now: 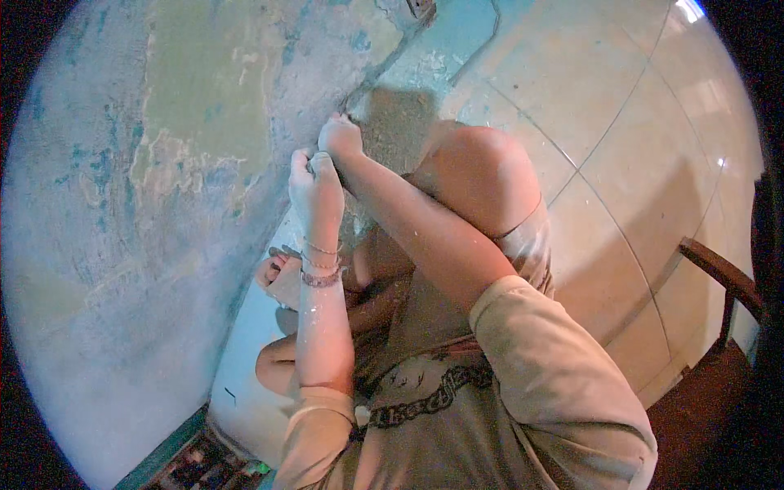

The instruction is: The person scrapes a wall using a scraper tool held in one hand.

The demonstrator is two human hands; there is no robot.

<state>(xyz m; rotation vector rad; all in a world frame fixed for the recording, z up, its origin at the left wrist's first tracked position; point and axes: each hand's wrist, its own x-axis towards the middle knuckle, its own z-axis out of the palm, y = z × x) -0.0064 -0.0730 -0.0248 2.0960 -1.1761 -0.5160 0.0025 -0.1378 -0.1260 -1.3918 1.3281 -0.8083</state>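
Observation:
My left hand (317, 190) is curled into a fist, thumb on top, close against a wall (208, 104) with patchy, peeling paint. Just beyond it, my right hand (340, 136) is also curled, at the line where the wall meets the floor. Both hands look dusted with pale powder. Whatever may be inside either fist is hidden by the fingers. Past the right hand, a dark crack (386, 58) runs along the wall's base. Bracelets (321, 278) circle my left wrist.
Pale floor tiles (612, 122) spread to the right, with a dark wooden chair (723, 275) at the right edge. My bent knee (490, 171) is beside my right forearm. My bare foot (282, 278) rests near the wall. Dark cluttered items (208, 462) are at lower left.

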